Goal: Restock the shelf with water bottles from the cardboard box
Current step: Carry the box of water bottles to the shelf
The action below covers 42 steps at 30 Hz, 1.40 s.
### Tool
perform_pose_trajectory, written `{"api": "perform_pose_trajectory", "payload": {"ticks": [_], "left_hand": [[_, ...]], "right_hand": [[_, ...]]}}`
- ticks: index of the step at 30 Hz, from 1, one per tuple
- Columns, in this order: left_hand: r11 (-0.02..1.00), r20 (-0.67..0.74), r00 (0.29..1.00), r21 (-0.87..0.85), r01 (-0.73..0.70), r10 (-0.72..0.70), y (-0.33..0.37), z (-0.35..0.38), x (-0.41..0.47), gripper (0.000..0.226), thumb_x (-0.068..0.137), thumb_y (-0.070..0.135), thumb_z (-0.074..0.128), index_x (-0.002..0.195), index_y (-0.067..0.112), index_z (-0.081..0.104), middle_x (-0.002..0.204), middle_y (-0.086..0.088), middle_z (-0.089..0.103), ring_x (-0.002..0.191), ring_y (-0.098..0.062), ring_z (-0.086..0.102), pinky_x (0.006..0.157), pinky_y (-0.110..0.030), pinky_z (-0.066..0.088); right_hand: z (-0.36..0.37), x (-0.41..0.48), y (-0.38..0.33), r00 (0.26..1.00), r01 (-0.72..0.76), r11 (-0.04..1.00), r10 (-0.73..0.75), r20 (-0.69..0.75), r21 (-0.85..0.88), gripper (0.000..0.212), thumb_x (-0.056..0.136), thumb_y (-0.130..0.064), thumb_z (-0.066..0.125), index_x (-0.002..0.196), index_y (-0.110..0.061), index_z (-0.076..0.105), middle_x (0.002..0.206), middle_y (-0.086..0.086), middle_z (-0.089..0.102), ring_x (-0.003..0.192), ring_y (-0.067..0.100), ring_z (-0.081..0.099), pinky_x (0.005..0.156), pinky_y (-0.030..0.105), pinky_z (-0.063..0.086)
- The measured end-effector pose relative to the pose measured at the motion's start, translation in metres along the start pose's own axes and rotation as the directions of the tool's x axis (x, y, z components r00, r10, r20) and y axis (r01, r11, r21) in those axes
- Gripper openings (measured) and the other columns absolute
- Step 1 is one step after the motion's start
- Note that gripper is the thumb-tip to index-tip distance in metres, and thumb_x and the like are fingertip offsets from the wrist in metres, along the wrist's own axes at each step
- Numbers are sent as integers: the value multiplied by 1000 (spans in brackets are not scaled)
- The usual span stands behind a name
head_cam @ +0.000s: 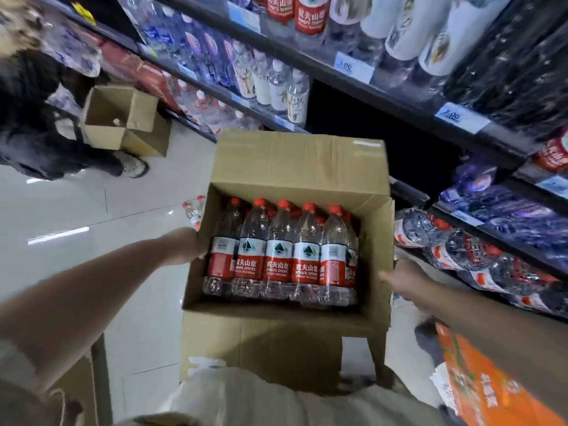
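An open cardboard box [301, 167] sits tilted in front of me, its flaps spread. Inside stand several clear water bottles [278, 250] with red caps and red-and-white labels. My left hand [192, 244] grips the box's left wall, fingers hidden behind the cardboard. My right hand [399, 279] is pressed on the box's right wall. The shelf [408, 109] runs along the right, with a dark gap behind the box's far flap and shrink-wrapped packs of like bottles [461, 250] low at the right.
Another person in dark clothes [37, 124] crouches at the far left beside a second open cardboard box [123, 118]. Two loose bottles [193, 210] lie on the tiled floor left of my box. An orange carton [482, 385] is at the lower right.
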State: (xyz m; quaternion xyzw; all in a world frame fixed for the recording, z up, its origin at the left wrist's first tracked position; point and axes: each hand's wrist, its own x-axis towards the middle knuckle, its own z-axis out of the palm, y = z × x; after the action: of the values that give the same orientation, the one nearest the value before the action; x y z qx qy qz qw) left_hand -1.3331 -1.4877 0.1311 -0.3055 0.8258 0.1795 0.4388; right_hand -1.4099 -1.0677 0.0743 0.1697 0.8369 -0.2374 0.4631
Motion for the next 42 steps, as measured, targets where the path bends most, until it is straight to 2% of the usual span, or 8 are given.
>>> {"api": "perform_pose_trajectory", "payload": {"ticks": [3,10,17,20,25,29,38,42], "left_hand": [[1000,-13,1000,1,-22,22,18,-23,22,27,90,25,52,68,15,63,74,-5,61,72,-20,55,69,-30,40],[982,4,994,154,-113,113,54,-76,105,29,90,23,55,62,16,56,66,-3,56,69,-22,54,61,-28,38],[937,91,977,281,-209,191,66,-93,196,21,88,18,53,73,9,65,73,-9,63,62,-21,57,54,-26,43],[919,105,976,330,-217,193,69,-85,226,22,88,18,53,73,8,65,72,-9,62,61,-22,57,52,-25,42],[902,126,975,374,-217,182,71,-54,282,20,88,18,54,88,5,69,83,-10,63,81,-25,59,69,-31,46],[900,134,973,372,-227,189,73,-25,331,23,88,22,54,84,5,69,76,-7,63,76,-22,59,67,-29,42],[882,101,968,399,-250,229,73,43,431,33,93,29,50,71,10,65,68,-8,63,61,-22,59,57,-27,43],[857,134,967,448,-255,218,75,64,465,25,94,26,53,85,6,63,82,-10,61,71,-23,55,49,-25,36]], "right_hand": [[-4,14,-16,1000,2,999,-1,-29,33,24,85,-25,61,92,-2,64,67,14,56,55,24,49,52,29,38],[16,37,-45,989,-104,986,116,-88,133,25,84,-19,60,66,-9,46,60,6,44,54,22,43,53,29,30],[75,66,-53,962,-203,925,249,-111,320,20,82,-14,62,83,5,65,68,15,58,59,24,52,53,28,33],[97,82,-55,951,-251,908,295,-89,337,17,83,-14,62,80,3,63,67,12,56,61,22,52,54,28,35],[124,129,-48,949,-270,904,307,-64,330,14,85,-13,60,74,-4,59,70,10,57,66,23,55,55,29,38],[146,176,-35,944,-286,907,322,-72,310,18,84,-16,61,71,-4,60,66,11,58,67,27,58,60,31,41],[192,269,-3,942,-297,898,332,-58,323,22,91,-14,58,71,-4,54,67,11,54,59,20,51,49,26,34],[211,303,7,936,-318,889,350,-43,329,21,89,-18,60,81,0,61,73,16,61,64,25,57,53,27,38]]}}
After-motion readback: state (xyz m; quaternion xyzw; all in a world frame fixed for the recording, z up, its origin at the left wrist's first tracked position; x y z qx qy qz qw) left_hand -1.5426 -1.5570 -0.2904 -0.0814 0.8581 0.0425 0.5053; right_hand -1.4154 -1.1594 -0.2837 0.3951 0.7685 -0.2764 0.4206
